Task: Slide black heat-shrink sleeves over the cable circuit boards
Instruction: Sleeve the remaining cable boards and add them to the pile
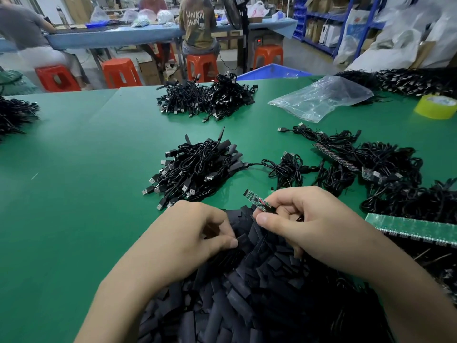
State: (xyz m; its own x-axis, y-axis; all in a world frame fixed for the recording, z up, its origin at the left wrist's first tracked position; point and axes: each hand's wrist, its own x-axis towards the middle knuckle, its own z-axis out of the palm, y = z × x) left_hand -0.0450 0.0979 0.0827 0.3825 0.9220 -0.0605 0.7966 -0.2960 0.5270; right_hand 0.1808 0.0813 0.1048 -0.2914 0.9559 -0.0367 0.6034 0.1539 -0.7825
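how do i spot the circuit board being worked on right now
Find the heap of flat black heat-shrink sleeves at the green table's near edge. Just above it, the right hand pinches a small bare green circuit board by its cable end. Unlike the long green board strips at right, it is single and held aloft.

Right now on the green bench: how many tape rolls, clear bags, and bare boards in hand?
Yellow tape roll: 1
Clear plastic bag: 1
Circuit board, bare, pinched in the right hand: 1
Total: 3
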